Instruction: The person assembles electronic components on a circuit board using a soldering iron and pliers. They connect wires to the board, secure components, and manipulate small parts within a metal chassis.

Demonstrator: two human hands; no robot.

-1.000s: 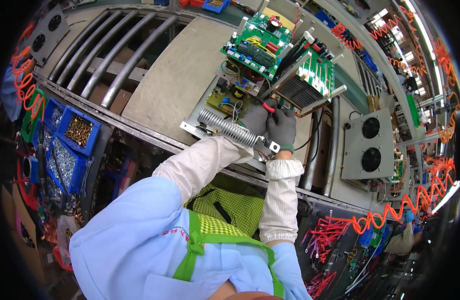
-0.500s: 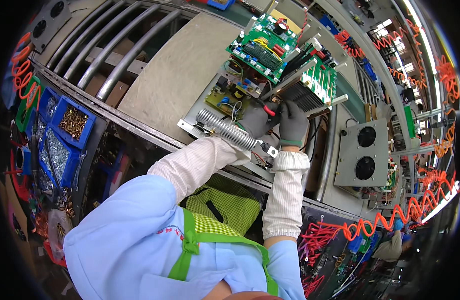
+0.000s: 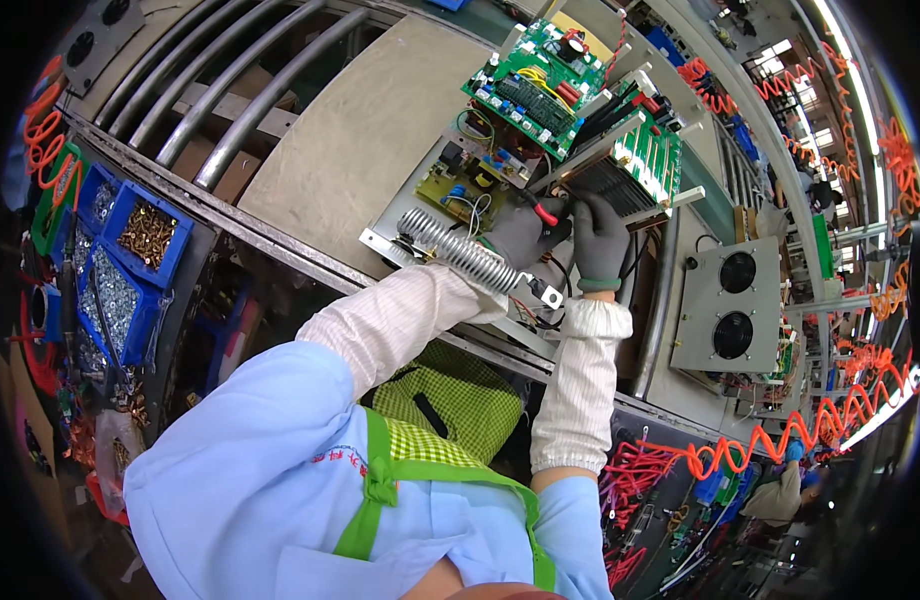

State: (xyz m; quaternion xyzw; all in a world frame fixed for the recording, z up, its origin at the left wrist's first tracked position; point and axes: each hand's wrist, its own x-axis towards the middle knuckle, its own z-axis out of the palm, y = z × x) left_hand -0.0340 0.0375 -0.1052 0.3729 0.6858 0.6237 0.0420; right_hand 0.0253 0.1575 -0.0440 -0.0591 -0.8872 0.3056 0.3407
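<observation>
Both my hands wear dark grey gloves and work inside an open electronic unit. My left hand (image 3: 520, 240) reaches behind a coiled metal spring (image 3: 460, 250), close to a black cable with a red sleeve (image 3: 546, 212); its fingertips are mostly hidden. Beside it, my right hand (image 3: 601, 238) has its fingers bent under the black heat sink (image 3: 602, 184), and what they touch is hidden. A large green circuit board (image 3: 530, 90) stands tilted above a yellowish board (image 3: 452, 190). A white-tipped connector (image 3: 548, 292) hangs at the spring's right end.
A metal roller conveyor (image 3: 235, 100) runs to the left of a flat board (image 3: 350, 130). Blue bins (image 3: 145, 240) hold brass screws and silvery hardware. On the right stand a grey panel with two fans (image 3: 725, 305), coiled orange air hoses (image 3: 780, 430) and a bundle of red cables (image 3: 635, 475).
My right hand has shifted slightly right and its fingers reach a bit further up. My left hand stays by the red-sleeved cable. The whole view has moved a little.
</observation>
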